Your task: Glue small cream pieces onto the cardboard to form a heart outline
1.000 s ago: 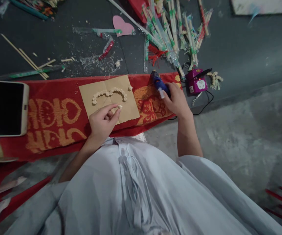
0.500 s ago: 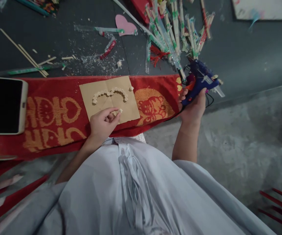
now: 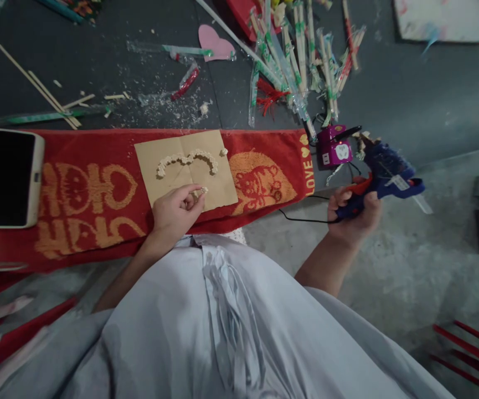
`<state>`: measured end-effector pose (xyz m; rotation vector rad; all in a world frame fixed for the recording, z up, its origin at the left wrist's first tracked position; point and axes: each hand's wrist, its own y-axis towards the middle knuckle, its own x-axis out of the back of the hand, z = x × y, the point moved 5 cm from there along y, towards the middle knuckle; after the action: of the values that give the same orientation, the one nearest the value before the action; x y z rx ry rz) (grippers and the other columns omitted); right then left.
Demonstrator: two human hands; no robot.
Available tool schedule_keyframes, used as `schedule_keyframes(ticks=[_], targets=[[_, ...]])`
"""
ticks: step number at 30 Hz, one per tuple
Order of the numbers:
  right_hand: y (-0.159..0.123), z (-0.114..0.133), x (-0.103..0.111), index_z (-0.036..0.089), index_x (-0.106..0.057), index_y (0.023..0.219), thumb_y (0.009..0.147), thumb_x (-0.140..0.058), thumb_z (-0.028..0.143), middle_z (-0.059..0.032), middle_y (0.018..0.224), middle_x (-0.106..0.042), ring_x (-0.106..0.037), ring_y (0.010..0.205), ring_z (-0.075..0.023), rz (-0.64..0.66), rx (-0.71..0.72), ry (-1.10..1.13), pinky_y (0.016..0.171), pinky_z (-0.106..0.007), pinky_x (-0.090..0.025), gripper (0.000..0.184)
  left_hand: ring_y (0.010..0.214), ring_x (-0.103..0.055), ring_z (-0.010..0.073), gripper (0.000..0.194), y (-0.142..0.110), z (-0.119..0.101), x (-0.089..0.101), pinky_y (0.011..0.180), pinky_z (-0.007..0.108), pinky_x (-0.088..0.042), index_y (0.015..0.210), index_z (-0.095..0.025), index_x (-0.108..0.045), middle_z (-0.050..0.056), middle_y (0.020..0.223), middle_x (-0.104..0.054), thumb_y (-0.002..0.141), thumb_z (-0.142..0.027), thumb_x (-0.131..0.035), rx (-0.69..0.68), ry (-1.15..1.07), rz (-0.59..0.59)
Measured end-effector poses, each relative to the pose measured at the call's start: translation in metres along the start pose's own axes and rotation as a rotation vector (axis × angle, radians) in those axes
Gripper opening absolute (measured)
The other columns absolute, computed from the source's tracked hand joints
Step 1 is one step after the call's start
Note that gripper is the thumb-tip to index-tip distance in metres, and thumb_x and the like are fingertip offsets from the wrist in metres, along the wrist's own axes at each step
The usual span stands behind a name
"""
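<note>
My left hand (image 3: 178,212) pinches a small cluster of pale wooden bits (image 3: 203,190) above the lower edge of a brown card (image 3: 173,192). A curved row of similar pale pieces (image 3: 187,159) sits on the card, shaped like two joined arches. One more small cluster (image 3: 223,152) rests at the card's right edge. Off to the right, past the towel's end, my right hand (image 3: 353,216) is wrapped round the handle of a blue glue gun (image 3: 382,172) with an orange trigger. A clear glue stick (image 3: 424,204) pokes out of its back. The gun's nozzle points up and left.
Under the card lies a red towel (image 3: 85,149) with orange patterns; a phone (image 3: 9,177) rests on its left end. A purple power adapter (image 3: 334,147) stands at the table edge, with a black cord nearby. Wrapped chopsticks (image 3: 301,55), a pink heart (image 3: 215,43) and loose sticks (image 3: 46,91) lie behind.
My right hand has carried the glue gun from above the towel rightward, beyond the adapter, turning it over. My left hand has stayed almost still with its cluster.
</note>
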<state>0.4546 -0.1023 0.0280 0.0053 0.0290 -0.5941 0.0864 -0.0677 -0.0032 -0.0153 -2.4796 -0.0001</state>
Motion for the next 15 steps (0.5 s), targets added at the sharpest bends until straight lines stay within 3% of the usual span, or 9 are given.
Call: schedule_keyframes(ticks=[2,5,11,15], targets=[[-0.012,0.006,-0.003,0.023,-0.063,0.089,0.057,-0.075,0.054,0.0067,0.054,-0.048,-0.037,0.043,-0.008,0.001,-0.005,0.122,0.037,-0.021,-0.028,0.046,0.055,-0.05,0.0078,0.025,-0.001,-0.001,-0.001,0.055,0.02,-0.037,0.098,-0.021,-0.075,-0.005,0.06,-0.057,0.082,-0.035,-0.063,-0.007,0.019,0.011],[-0.027,0.007,-0.007,0.024,-0.063,0.086,0.06,-0.075,0.054,0.0074,0.05,-0.051,-0.036,0.037,-0.008,0.037,-0.072,0.167,0.03,-0.017,-0.022,0.042,0.057,-0.052,0.0087,0.024,-0.001,-0.001,-0.001,0.057,0.021,-0.038,0.098,-0.021,-0.075,-0.004,0.061,-0.058,0.082,-0.033,-0.063,0.0,0.041,0.025],[-0.046,0.0,-0.019,0.017,-0.069,0.079,0.064,-0.071,0.041,0.0022,0.043,-0.053,-0.038,0.031,-0.0084,0.079,-0.122,0.048,0.028,-0.019,-0.023,0.028,0.058,-0.054,0.0093,0.023,-0.003,-0.003,-0.002,0.057,0.022,-0.039,0.098,-0.021,-0.075,-0.004,0.06,-0.058,0.082,-0.033,-0.063,-0.003,0.033,0.04],[-0.054,-0.01,-0.038,0.016,-0.071,0.074,0.068,-0.071,0.042,-0.0004,0.045,-0.057,-0.042,0.032,-0.0093,0.185,-0.196,-0.006,0.029,-0.021,-0.028,0.026,0.056,-0.053,0.0089,0.022,-0.003,-0.003,0.0,0.056,0.022,-0.038,0.095,-0.019,-0.075,-0.004,0.059,-0.058,0.082,-0.032,-0.064,-0.041,0.014,0.005]])
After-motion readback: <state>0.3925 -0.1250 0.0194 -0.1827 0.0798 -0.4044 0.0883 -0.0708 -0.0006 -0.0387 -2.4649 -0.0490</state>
